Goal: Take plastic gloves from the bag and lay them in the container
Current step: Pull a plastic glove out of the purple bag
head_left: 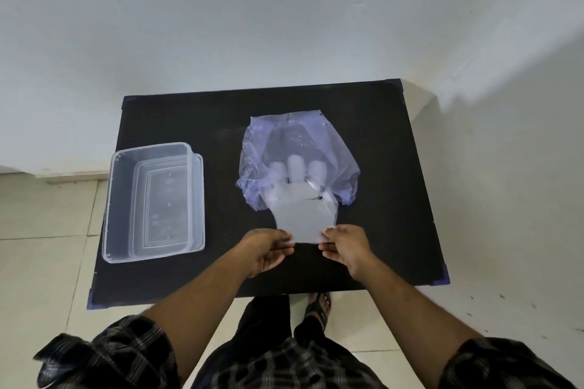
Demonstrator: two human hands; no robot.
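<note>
A bluish translucent plastic bag (300, 139) lies on the black table (379, 183), right of centre. A stack of clear plastic gloves (303, 211) sticks halfway out of its near mouth; the glove fingers are still inside the bag. My left hand (268, 249) pinches the left corner of the glove cuff between thumb and fingers. My right hand (344, 246) pinches the right corner of the same cuff. A clear rectangular plastic container (109, 199) stands on the left side of the table, with nothing in it.
The table's near edge runs just below my hands. A white wall stands behind the table, and a tiled floor surrounds it. My legs and a sandalled foot (319, 306) are under the near edge.
</note>
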